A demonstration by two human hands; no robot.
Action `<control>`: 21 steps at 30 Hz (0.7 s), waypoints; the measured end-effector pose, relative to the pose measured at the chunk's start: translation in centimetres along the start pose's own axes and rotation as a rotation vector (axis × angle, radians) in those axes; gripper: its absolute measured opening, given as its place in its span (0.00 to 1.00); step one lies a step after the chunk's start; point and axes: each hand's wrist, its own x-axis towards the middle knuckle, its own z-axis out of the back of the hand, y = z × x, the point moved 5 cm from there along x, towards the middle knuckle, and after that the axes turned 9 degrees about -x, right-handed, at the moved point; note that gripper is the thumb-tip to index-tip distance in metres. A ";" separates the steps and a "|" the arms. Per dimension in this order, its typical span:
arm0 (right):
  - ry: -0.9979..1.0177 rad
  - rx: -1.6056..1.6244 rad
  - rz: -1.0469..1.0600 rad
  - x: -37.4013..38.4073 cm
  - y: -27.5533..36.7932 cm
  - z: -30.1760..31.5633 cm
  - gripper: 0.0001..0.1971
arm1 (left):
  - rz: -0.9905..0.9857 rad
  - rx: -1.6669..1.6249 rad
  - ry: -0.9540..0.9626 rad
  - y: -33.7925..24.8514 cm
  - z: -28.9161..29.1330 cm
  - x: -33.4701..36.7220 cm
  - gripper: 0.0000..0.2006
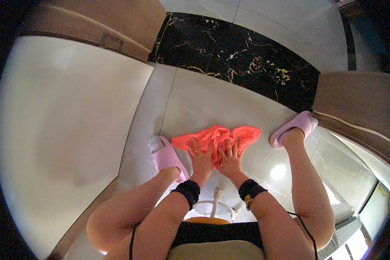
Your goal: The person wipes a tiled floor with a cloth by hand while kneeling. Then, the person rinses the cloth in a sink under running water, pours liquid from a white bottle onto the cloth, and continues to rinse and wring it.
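Coral-red cloth [221, 133], pink slippers [165, 158], black slab [229, 54] veined gold-white

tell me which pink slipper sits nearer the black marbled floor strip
The right foot's pink slipper: its toe end almost reaches the black marbled strip, while the left foot's pink slipper lies farther back, beside the fluffy red cloth.

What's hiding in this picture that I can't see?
In the head view:
- Floor right under the red cloth: covered by the cloth, so no telling if it's wet or dirty.
- Palms of the left hand and right hand: turned down against the cloth.
- Rest of the white-legged thing: mostly blocked by the person's body.
- Far upper-right corner: lost in darkness at the picture's rim.
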 end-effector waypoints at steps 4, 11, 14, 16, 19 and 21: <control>-0.120 0.138 -0.047 5.9 -1.1 3.5 0.36 | -0.038 -0.012 -0.112 -0.5 2.9 6.4 0.34; -0.218 0.259 -0.019 18.4 -3.1 12.6 0.36 | 0.106 0.069 -0.199 2.3 10.2 18.8 0.36; -0.116 0.144 -0.025 20.0 -4.6 11.8 0.36 | 0.088 0.110 -0.204 1.6 10.8 21.3 0.39; -0.081 0.064 -0.024 20.9 -4.6 13.2 0.36 | 0.102 0.120 -0.167 1.5 11.4 21.9 0.40; -0.026 0.078 0.037 23.4 -4.6 14.1 0.38 | 0.161 0.140 -0.111 1.4 12.0 24.2 0.41; -0.168 0.154 0.070 26.0 -5.1 14.6 0.38 | 0.172 0.204 -0.103 1.5 13.0 26.6 0.43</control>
